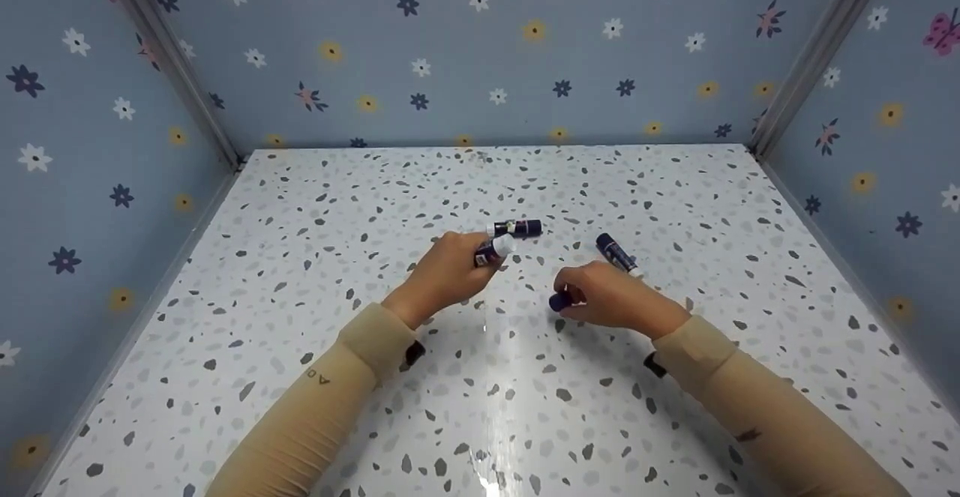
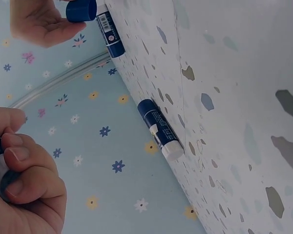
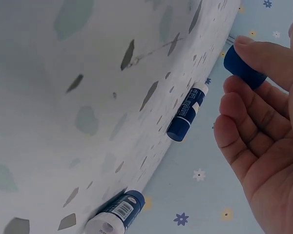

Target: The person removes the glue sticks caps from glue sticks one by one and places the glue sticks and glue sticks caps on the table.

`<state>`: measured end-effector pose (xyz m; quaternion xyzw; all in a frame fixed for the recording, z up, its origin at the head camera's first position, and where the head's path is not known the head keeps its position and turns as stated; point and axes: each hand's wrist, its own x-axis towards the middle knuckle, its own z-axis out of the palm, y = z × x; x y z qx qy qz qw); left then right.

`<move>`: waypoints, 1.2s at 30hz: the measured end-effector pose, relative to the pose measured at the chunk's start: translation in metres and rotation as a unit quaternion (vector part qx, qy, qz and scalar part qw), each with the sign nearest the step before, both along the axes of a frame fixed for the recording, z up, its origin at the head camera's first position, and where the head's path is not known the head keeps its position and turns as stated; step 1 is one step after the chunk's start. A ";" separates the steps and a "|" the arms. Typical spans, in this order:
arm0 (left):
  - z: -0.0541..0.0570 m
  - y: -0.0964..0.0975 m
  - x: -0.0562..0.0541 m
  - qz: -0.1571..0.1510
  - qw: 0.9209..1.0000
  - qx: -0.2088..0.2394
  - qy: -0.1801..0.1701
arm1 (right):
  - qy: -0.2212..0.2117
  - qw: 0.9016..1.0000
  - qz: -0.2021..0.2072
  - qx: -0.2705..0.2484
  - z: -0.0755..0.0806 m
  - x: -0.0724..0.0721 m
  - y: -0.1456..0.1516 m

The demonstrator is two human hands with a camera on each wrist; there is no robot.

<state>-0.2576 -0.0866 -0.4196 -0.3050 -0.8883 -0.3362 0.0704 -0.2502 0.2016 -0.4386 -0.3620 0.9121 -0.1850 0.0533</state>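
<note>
My left hand (image 1: pixel 450 268) grips a dark blue glue stick (image 1: pixel 489 252), with its white end sticking out toward the right. In the left wrist view the fingers cover most of that stick. Right of it, my right hand (image 1: pixel 611 294) pinches a loose blue cap (image 3: pixel 243 67) between thumb and fingers, above the table. The cap's open rim shows in the left wrist view. A second glue stick (image 1: pixel 521 229) lies capped just beyond the left hand. Another capped glue stick (image 1: pixel 616 252) lies behind the right hand, its white end partly hidden in the head view.
The white table (image 1: pixel 337 205) has a speckled stone pattern and a glossy streak of light at the front. Blue panels with flowers and butterflies, such as the back panel (image 1: pixel 465 32), stand on three sides. Metal corner posts (image 1: pixel 817 55) join them.
</note>
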 end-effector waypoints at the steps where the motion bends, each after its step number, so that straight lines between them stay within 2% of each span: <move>1: -0.001 0.000 0.000 -0.001 1.000 0.003 0.001 | -0.004 1.000 -0.003 0.003 -0.001 0.000 0.000; 11: -0.003 -0.001 0.000 -0.007 1.000 0.026 -0.009 | -0.020 1.000 -0.001 0.019 -0.010 -0.001 -0.001; 20: -0.005 0.000 0.002 -0.009 0.998 0.040 -0.038 | -0.020 0.999 0.029 0.010 -0.016 0.001 -0.001; 24: -0.004 0.000 0.002 -0.012 0.998 0.048 -0.040 | -0.023 0.999 0.035 0.014 -0.016 0.000 -0.002; 31: -0.003 0.001 0.003 -0.012 0.995 0.085 -0.051 | -0.045 0.998 0.038 0.019 -0.016 0.000 -0.002; 36: -0.003 0.001 0.004 -0.008 0.992 0.110 -0.053 | -0.046 0.998 0.041 0.019 -0.016 0.000 -0.002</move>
